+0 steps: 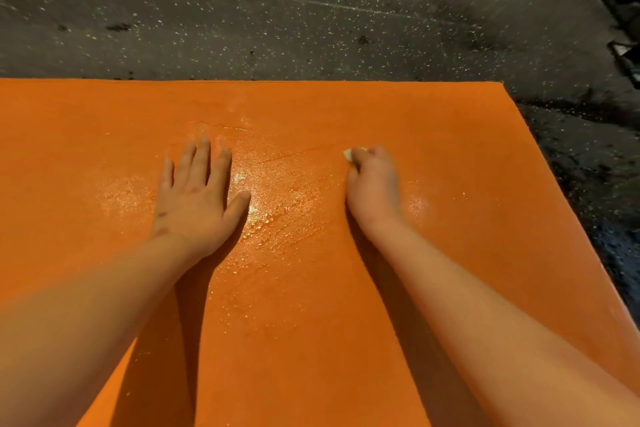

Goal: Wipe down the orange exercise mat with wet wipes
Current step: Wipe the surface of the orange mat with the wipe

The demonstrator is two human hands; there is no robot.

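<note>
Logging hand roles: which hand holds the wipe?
The right hand: its fingers curl round the white wipe, pressed on the mat. The left hand lies flat on the mat, fingers straight, holding nothing.

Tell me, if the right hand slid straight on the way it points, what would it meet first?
Nothing in its way, it seems: the right hand, gripping the wipe, would cross bare mat to the far edge, then reach the floor.

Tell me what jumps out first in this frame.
The orange mat fills the lower frame on a dark speckled floor, with a glossy wet patch at its middle. The left hand lies flat beside that patch; the right hand presses a balled wipe to the mat.
</note>
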